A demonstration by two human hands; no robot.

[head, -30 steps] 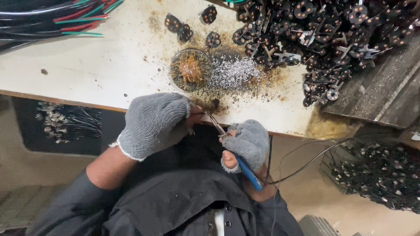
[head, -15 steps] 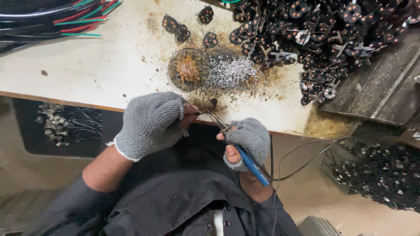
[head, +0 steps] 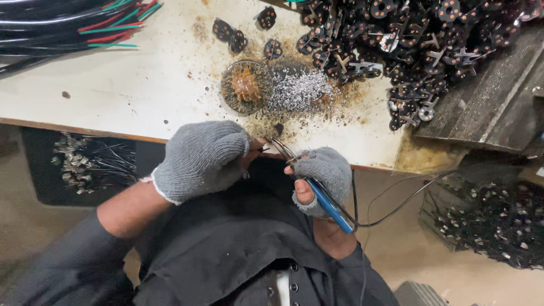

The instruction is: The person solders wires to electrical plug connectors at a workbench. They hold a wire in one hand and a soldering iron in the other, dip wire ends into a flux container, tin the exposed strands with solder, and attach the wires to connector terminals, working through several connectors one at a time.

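My left hand (head: 199, 160) wears a grey knit glove and is curled shut around a small part that the fingers hide. My right hand (head: 323, 174), in a fingerless grey glove, grips blue-handled cutters (head: 327, 204). The cutters' metal jaws (head: 281, 148) point up and left toward the left fingertips. Both hands hover over my lap just in front of the edge of the white worktable (head: 124, 85). A round dish of brown paste (head: 246, 86) and a heap of silver wire clippings (head: 299, 90) lie on the table just beyond the hands.
A big pile of small black round parts with metal legs (head: 419, 39) covers the table's far right. Bundled coloured cables (head: 68, 25) lie at far left. A box of wired parts (head: 90, 161) sits under the table, a bin of black parts (head: 493, 221) at right. A black cord (head: 396, 207) trails right.
The two hands stay close together at the table edge with only small shifts; the cutters' jaws remain at the left fingertips. The view has moved slightly.
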